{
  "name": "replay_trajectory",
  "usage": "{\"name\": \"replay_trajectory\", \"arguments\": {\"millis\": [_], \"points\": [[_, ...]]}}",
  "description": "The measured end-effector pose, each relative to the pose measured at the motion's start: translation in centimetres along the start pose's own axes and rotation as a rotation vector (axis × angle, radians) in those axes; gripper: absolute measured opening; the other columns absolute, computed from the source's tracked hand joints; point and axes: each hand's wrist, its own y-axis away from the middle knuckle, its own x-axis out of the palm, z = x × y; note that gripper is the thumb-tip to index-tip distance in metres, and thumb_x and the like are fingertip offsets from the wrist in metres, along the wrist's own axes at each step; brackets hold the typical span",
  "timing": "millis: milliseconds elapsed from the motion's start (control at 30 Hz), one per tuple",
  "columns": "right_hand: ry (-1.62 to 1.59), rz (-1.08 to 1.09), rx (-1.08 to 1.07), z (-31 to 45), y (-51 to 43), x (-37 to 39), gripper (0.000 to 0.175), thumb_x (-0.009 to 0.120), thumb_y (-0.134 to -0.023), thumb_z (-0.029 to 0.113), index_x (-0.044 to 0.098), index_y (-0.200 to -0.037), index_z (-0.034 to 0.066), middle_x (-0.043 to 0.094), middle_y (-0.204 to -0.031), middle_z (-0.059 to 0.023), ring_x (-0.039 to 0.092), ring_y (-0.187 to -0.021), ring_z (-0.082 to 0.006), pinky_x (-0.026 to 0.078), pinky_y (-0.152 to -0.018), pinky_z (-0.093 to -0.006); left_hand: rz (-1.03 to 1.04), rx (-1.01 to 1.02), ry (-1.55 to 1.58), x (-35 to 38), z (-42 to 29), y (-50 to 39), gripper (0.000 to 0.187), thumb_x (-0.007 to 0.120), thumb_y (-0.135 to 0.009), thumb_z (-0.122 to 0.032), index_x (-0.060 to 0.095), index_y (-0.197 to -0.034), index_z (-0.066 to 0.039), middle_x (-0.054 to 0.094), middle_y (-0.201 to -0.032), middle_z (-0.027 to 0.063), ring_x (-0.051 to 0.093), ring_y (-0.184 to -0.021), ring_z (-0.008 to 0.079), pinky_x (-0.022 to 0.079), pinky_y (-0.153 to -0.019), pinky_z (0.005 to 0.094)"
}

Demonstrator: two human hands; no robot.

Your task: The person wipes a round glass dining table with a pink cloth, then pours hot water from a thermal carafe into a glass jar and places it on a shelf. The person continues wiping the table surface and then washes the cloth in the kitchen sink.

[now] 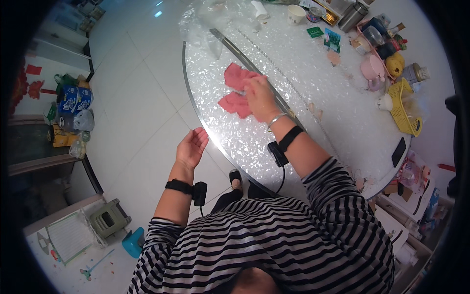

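A crumpled pink cloth [235, 104] lies on the oval table [235, 143], which has a glittery clear cover and a metal edge. My right hand [260, 96] presses down on the cloth, fingers over its right part, beside a dark metallic strip [240, 53] that runs slantwise across the table. Just off the table's left edge is my left hand [191, 147], palm up with the fingers slightly curled, holding nothing. Both forearms wear black straps with small black devices.
Crumpled clear plastic [205, 22] covers the table's far end. Paper cups [296, 14], a steel flask [353, 16], a pink mug [371, 67], a yellow basket [401, 106] and a black phone [398, 152] line the right side. A green step stool [110, 219] stands on the floor at left.
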Motion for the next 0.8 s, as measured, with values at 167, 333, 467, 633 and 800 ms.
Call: {"name": "replay_trajectory", "arguments": {"millis": [167,333,467,633,800], "points": [[0.110,-0.085,0.129,-2.2,-0.7,-6.3,0.028,0.063,-0.092,0.016,0.064,-0.116,0.0025,0.058,-0.118,-0.0169,0.057,-0.110,-0.0319,0.047,-0.094,-0.0384,-0.060,-0.048,0.004,0.5,-0.4,-1.2,0.035,0.039,-0.106,-0.025,0.057,-0.116,0.003,0.063,-0.106,0.0117,0.062,-0.099,0.0237,0.053,-0.093,0.0380],[0.612,0.057,0.063,-4.4,1.8,-7.0,0.051,0.071,-0.083,0.024,0.060,-0.128,0.0036,0.046,-0.138,-0.0207,0.043,-0.124,-0.0438,0.038,-0.105,-0.0492,0.016,-0.160,-0.053,-0.7,-1.1,-2.8,0.035,0.039,-0.106,-0.024,0.057,-0.115,0.004,0.063,-0.105,0.0131,0.063,-0.098,0.0245,0.055,-0.091,0.0378],[0.583,-0.026,-0.065,-4.1,1.5,-3.6,0.047,0.069,-0.080,0.013,0.062,-0.126,0.0054,0.049,-0.132,-0.0205,0.046,-0.121,-0.0414,0.041,-0.102,-0.0465,0.110,-0.273,-0.089,-1.4,-1.9,-4.4,0.036,0.038,-0.106,-0.024,0.057,-0.114,0.005,0.065,-0.105,0.0157,0.066,-0.095,0.0264,0.057,-0.089,0.0375],[0.495,-0.013,-0.043,-2.6,-1.9,0.8,0.044,0.066,-0.077,0.002,0.065,-0.120,0.0104,0.054,-0.123,-0.0164,0.052,-0.112,-0.0389,0.044,-0.097,-0.0451,0.282,-0.489,-0.212,-1.8,-3.4,-6.1,0.041,0.036,-0.106,-0.026,0.060,-0.110,0.006,0.069,-0.102,0.0185,0.069,-0.096,0.0292,0.058,-0.087,0.0385],[0.455,-0.026,-0.108,0.2,-1.2,4.5,0.029,0.067,-0.077,0.004,0.070,-0.105,0.0100,0.060,-0.110,-0.0124,0.057,-0.098,-0.0359,0.047,-0.087,-0.0439,0.330,-0.594,-0.333,-1.5,-4.3,-7.7,0.042,0.036,-0.106,-0.028,0.062,-0.109,0.006,0.071,-0.103,0.0172,0.070,-0.098,0.0280,0.058,-0.086,0.0362]]}}
